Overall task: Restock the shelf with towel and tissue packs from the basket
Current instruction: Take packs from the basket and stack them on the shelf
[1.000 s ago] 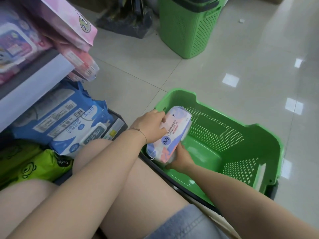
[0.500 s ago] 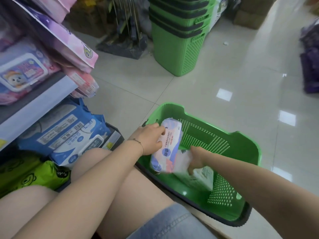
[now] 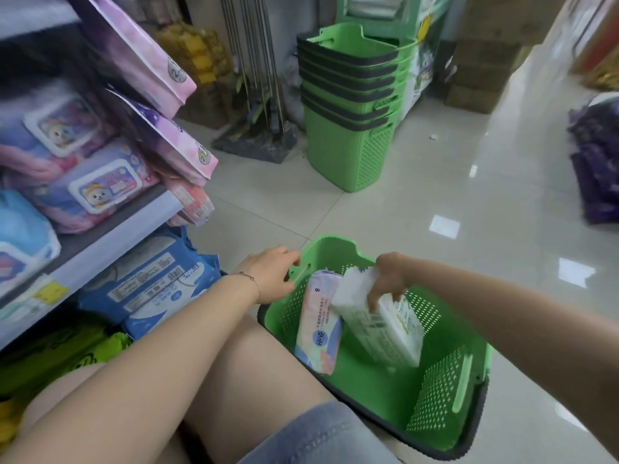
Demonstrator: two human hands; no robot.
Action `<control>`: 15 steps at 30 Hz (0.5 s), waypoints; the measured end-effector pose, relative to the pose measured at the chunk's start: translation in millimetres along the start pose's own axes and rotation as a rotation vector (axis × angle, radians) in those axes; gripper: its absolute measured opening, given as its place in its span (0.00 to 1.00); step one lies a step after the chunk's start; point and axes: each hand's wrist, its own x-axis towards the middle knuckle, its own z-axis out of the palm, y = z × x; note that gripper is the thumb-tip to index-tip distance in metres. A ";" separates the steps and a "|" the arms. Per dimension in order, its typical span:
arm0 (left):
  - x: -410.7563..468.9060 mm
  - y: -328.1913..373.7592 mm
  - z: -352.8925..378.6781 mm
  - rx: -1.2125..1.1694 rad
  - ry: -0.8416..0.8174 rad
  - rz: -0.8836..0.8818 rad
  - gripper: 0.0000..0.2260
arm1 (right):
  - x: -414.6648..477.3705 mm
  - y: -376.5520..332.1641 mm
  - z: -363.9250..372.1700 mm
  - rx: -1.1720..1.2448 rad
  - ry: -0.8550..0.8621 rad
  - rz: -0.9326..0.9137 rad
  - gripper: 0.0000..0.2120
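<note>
A green basket (image 3: 335, 241) stands on the floor by my right knee. A pink and blue tissue pack (image 3: 318, 326) leans upright inside it against the left wall, with no hand on it. My right hand (image 3: 390, 279) grips the top of a white tissue pack (image 3: 385, 329), which is tilted and lifted off the basket floor. My left hand (image 3: 268, 274) hovers at the basket's left rim with its fingers loose, holding nothing. The shelf (image 3: 110, 229) on my left carries pink wipe packs above and blue packs (image 3: 150, 283) below.
A stack of green baskets (image 3: 348, 128) stands on the tiled floor ahead. Mop handles (image 3: 254, 78) lean next to it. Purple goods (image 3: 596, 162) lie at the far right. My bare knees fill the lower left.
My left hand has let go of the pink pack and drawn back to the basket rim. My right hand has taken hold of the white pack and raised it.
</note>
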 end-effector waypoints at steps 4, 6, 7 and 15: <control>-15.3 -6.6 -17.7 -0.076 0.042 -0.045 0.19 | -28.5 -27.9 -39.1 0.070 0.091 -0.059 0.30; -23.2 -10.0 -24.2 -0.144 0.054 -0.060 0.21 | -42.8 -45.5 -54.6 0.103 0.146 -0.101 0.30; -27.2 -10.7 -27.3 -0.176 0.062 -0.072 0.23 | -49.7 -55.1 -61.6 0.108 0.173 -0.124 0.31; -51.5 -15.7 -44.4 -0.631 0.157 -0.167 0.46 | -108.2 -141.8 -95.3 -0.036 0.350 -0.237 0.30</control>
